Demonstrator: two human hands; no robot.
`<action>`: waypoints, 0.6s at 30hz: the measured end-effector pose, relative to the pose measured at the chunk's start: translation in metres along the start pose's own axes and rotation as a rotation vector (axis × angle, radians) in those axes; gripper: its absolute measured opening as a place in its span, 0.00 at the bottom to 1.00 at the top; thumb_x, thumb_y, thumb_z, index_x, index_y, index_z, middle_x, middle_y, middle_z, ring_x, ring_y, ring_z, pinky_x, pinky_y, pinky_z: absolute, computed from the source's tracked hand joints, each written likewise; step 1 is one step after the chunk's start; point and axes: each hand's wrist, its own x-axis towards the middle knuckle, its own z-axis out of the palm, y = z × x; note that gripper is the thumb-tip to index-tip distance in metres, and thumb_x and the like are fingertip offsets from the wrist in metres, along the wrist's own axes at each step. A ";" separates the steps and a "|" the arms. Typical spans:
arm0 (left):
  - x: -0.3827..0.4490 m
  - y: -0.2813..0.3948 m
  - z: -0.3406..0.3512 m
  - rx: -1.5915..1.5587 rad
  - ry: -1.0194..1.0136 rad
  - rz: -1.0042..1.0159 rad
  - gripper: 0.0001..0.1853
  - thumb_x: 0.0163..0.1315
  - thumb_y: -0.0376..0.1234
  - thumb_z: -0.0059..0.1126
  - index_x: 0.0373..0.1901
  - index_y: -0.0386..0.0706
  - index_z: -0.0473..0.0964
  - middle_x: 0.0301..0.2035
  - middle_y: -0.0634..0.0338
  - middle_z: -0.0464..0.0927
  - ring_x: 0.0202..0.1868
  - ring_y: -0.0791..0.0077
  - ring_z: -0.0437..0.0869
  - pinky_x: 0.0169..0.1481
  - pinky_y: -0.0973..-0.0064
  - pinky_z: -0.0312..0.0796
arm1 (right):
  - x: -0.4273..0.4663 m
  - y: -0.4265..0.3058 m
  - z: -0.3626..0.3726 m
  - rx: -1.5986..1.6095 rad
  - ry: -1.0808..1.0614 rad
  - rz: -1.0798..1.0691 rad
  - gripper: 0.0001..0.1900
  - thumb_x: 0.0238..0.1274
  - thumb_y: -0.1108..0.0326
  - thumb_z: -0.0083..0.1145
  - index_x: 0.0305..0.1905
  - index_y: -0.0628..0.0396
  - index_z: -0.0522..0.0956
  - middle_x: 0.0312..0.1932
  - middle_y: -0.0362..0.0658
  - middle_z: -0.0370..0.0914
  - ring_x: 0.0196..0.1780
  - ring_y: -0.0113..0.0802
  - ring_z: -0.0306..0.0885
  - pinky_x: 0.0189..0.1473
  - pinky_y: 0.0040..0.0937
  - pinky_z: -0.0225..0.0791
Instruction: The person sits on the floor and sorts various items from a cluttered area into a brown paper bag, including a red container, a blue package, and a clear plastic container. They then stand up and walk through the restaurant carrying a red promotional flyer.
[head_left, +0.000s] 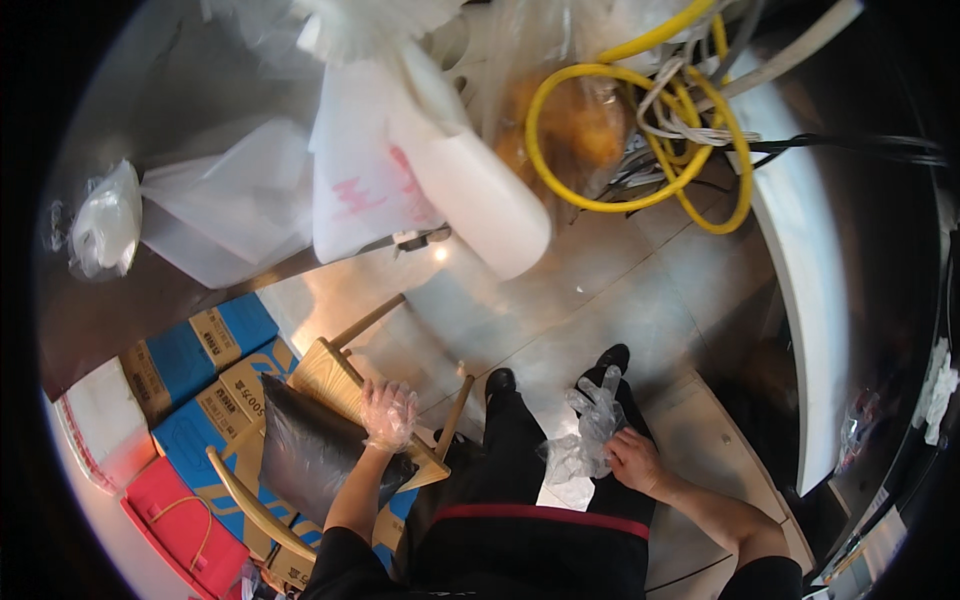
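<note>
A clear plastic disposable glove covers my left hand (389, 414), which is raised over the wooden chair (330, 375) and a dark plastic bag on its seat; its fingers look partly curled, and I see nothing in them. Bare, my right hand (634, 461) pinches the edge of a second clear disposable glove (596, 412), which hangs loosely above my legs with its fingers pointing away from me. The black plastic bag (311, 442) lies between the chair's back and my left forearm.
Printed cardboard boxes (217, 337) and a red paper bag (184, 525) stand at the left. Plastic bags (367, 165) on the counter and a looped yellow cable (637, 204) are ahead. Wooden cabinet panels (697, 450) and a white curved edge (810, 300) border the right.
</note>
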 end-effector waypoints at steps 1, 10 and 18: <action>0.003 0.000 -0.002 0.007 -0.018 -0.011 0.14 0.54 0.38 0.59 0.40 0.40 0.77 0.38 0.54 0.78 0.49 0.56 0.76 0.66 0.47 0.57 | -0.004 -0.001 0.005 0.021 -0.017 0.001 0.07 0.47 0.73 0.59 0.33 0.56 0.74 0.31 0.46 0.73 0.42 0.47 0.73 0.44 0.42 0.70; 0.003 0.001 0.003 0.113 -0.156 -0.072 0.16 0.58 0.44 0.57 0.37 0.41 0.80 0.41 0.53 0.79 0.52 0.53 0.74 0.67 0.48 0.56 | -0.040 -0.007 0.042 0.046 0.004 -0.042 0.07 0.45 0.76 0.57 0.31 0.57 0.72 0.32 0.47 0.71 0.42 0.49 0.71 0.44 0.42 0.69; 0.026 0.047 -0.069 -0.210 -0.256 -0.451 0.23 0.63 0.48 0.55 0.51 0.41 0.77 0.48 0.48 0.80 0.55 0.52 0.76 0.63 0.59 0.66 | -0.070 -0.013 0.069 -0.155 0.161 0.085 0.05 0.48 0.73 0.57 0.33 0.57 0.75 0.35 0.48 0.76 0.46 0.49 0.74 0.48 0.43 0.70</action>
